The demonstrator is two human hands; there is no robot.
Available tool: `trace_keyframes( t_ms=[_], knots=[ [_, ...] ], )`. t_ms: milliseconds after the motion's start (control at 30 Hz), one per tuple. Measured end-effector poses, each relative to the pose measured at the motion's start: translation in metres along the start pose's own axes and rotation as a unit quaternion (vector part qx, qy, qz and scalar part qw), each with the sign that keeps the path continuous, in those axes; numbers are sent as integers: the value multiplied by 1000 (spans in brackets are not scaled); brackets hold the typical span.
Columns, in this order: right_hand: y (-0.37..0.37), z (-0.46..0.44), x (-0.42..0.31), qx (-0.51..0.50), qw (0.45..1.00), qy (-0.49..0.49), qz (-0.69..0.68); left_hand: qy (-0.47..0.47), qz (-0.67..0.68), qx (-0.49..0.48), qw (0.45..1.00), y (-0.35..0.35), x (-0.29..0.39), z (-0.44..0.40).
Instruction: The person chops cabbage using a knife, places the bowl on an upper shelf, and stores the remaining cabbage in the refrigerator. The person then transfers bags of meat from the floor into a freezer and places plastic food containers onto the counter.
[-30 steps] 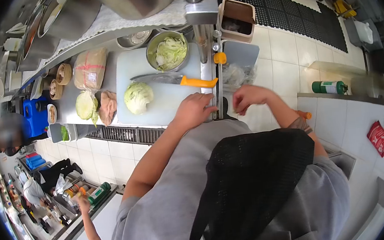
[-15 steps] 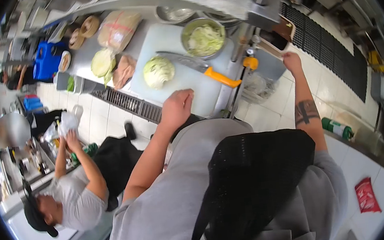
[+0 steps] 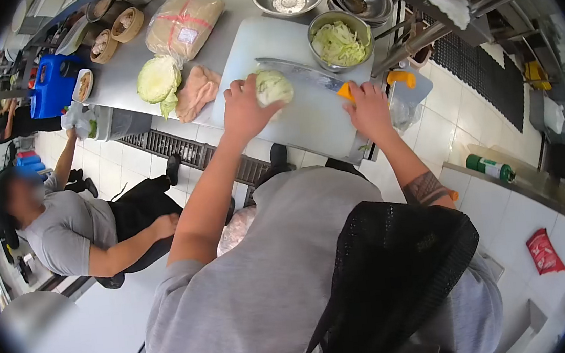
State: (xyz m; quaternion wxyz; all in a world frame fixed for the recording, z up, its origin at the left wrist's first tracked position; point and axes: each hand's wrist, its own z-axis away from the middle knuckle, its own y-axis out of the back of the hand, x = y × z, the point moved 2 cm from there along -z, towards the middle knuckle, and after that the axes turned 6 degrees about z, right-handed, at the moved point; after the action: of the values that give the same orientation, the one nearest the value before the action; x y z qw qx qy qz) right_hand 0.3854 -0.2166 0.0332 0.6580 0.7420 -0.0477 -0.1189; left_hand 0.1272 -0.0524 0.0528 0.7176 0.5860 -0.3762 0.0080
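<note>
The knife [image 3: 306, 72] lies on the cutting board [image 3: 304, 123] beyond the lettuce [image 3: 274, 88], its long axis slanting from a tip at the far left to a yellow handle [image 3: 345, 91] at the near right; that handle end is by the right hand [image 3: 371, 110], while the lettuce sits well over to that hand's left, at the left hand [image 3: 243, 110]. The right hand has its fingers bent over the handle and touching it — whether they are closed all the way round, I cannot tell; the left hand holds the lettuce against the board, fingers over its left side and thumb wrapped along the near side. So the blade passes just beyond the lettuce, between it and the steel bowl [image 3: 315, 49] of cut leaves [image 3: 339, 43] — near the lettuce, with no contact I can make out; which way the edge faces is too small to tell.
</note>
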Motion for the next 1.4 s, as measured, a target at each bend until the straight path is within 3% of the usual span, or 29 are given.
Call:
trace_keyframes(
  t_ms=[67,133,167,233,300,367,467,567,633,833,1100,1267,1400],
  knots=[
    [-5,-4,-11,-20,999,-39,28,2,-1,-30,1000,11,-2,10],
    [-4,1,-20,-135,984,-75,-90,42,21,-115,992,18,-5,16],
    [-3,8,-26,-137,984,-84,-83,34,28,-121,992,13,-12,18],
    [-3,26,-44,-168,973,-88,-132,-82,115,-35,989,4,-25,23],
    [1,41,-62,-135,981,-90,-110,-117,121,-39,985,0,-37,18],
    [13,48,-79,-216,952,-188,-111,-154,121,-47,980,-1,-48,10],
    [9,63,-87,-211,949,-200,-122,-217,162,-85,959,1,-52,-7],
    [13,71,-98,-146,969,-169,-105,-222,150,-129,955,11,-36,-18],
    [36,69,-111,-147,969,-171,-97,-178,94,-139,970,13,-14,-21],
    [77,66,-136,-224,960,-166,-34,-179,-16,-173,968,-7,5,-41],
    [81,67,-129,-250,954,-154,-59,-164,-35,-192,967,-7,12,-42],
    [2,57,-101,-204,960,-143,-130,-131,-39,-209,968,-5,24,-41],
    [31,38,-91,-227,957,-133,-120,-122,-34,-204,971,-1,25,-40]
  ],
)
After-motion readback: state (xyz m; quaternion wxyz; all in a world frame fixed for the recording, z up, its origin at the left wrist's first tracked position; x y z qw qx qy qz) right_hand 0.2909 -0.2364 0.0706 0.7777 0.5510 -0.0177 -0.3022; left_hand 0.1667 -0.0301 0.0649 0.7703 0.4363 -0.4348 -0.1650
